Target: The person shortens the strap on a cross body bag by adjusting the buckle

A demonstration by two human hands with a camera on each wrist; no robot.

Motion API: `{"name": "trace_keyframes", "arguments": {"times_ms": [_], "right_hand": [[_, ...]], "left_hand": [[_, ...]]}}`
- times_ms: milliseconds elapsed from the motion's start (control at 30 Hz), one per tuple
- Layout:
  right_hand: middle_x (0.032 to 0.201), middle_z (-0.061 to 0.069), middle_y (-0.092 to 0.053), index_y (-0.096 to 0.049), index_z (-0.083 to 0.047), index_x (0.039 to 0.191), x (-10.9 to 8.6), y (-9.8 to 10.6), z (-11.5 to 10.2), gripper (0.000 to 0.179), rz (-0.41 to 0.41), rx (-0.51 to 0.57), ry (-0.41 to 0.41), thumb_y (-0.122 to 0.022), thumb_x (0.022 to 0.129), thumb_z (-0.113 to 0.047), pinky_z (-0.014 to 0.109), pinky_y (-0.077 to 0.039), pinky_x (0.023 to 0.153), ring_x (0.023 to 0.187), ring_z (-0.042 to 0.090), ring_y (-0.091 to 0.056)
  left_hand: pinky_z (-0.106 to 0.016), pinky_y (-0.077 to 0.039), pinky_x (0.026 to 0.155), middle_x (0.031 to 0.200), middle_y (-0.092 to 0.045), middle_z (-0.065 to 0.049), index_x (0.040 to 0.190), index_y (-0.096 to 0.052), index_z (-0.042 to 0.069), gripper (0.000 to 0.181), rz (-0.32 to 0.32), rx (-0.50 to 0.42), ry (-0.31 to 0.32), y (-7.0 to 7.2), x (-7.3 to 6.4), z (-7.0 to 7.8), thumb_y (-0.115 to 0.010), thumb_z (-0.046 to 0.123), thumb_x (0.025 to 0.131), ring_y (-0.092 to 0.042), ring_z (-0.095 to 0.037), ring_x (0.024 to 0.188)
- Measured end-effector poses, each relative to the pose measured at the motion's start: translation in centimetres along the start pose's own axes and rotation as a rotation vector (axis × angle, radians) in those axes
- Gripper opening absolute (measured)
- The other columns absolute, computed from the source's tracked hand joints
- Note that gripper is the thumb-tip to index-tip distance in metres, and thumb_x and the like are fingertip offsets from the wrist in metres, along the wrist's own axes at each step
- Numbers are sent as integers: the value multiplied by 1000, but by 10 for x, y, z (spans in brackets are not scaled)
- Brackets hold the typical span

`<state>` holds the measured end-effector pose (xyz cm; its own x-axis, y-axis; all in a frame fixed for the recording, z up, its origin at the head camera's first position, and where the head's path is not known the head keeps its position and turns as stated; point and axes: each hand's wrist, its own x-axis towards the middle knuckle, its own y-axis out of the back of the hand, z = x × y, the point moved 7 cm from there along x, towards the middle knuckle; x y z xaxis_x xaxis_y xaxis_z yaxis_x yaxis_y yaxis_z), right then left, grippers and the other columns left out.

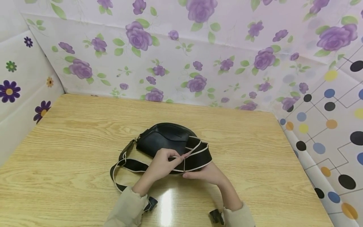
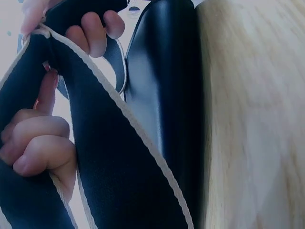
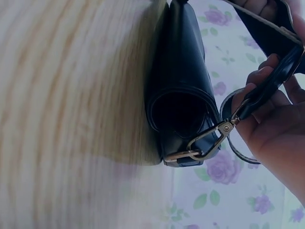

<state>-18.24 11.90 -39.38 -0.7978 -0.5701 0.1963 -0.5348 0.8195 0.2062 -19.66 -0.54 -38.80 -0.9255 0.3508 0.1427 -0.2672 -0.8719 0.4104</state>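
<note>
A black bag [image 1: 163, 138] with a smooth leather-like surface rests on the table, joined to a wide black strap [image 1: 199, 159] with pale edging. My left hand [image 1: 161, 165] pinches the strap in front of the bag with thumb and fingertips. Close by on the right, my right hand [image 1: 210, 174] grips the looped strap from below, thumb toward the left hand. A gold-coloured metal clasp [image 3: 226, 128] links the strap end to a ring on the bag's side in the right wrist view. Fingers partly hide the strap where the hands meet.
The wooden table [image 1: 71, 151] bears everything. More strap [image 1: 114, 173] loops out to the bag's left. Small black devices sit by the left cuff [image 1: 151, 203] and the right cuff [image 1: 216, 217]. A flower-patterned cloth [image 1: 170, 63] hangs behind the table.
</note>
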Motion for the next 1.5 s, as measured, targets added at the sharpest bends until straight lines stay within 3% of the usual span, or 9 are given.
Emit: {"name": "trace_keyframes", "arguments": {"times_ms": [233,833,1133,1333,1500], "right_hand": [[111,11,-54,-51,1,113,-1,0,-2,47,-9,23,13,-72,71,5,31,-46,80,96,20,-55],[108,15,-52,-55,4,109,-3,7,2,47,22,-82,-17,-74,66,9,26,-43,81,97,14,-52],[106,12,-53,-56,1,109,-3,6,0,45,4,-80,-10,-75,68,3,27,-44,81,96,16,-53],[105,12,-54,-56,0,109,-4,7,-1,46,0,-88,7,-76,68,1,27,-44,80,94,16,-53],[105,11,-55,-57,1,110,-6,8,1,46,3,-103,-12,-76,68,0,26,-44,78,92,14,-53]], "left_hand": [[-22,-40,57,70,-62,4,70,-68,7,17,-6,9,-13,4,-1,2,-62,16,83,-47,-7,61],[-25,-41,59,70,-62,2,72,-68,5,16,-25,-26,21,16,-4,-5,-60,13,83,-47,-10,63],[-25,-39,57,68,-58,3,76,-69,6,20,-123,-47,42,13,-5,-8,-62,22,85,-44,-10,59],[-26,-39,59,69,-55,3,76,-68,8,20,-160,-36,17,15,-6,-7,-60,23,86,-42,-11,58],[-31,-42,71,86,-61,-1,84,-66,7,16,-199,-8,-26,15,-8,-5,-56,18,89,-53,-15,78]]}}
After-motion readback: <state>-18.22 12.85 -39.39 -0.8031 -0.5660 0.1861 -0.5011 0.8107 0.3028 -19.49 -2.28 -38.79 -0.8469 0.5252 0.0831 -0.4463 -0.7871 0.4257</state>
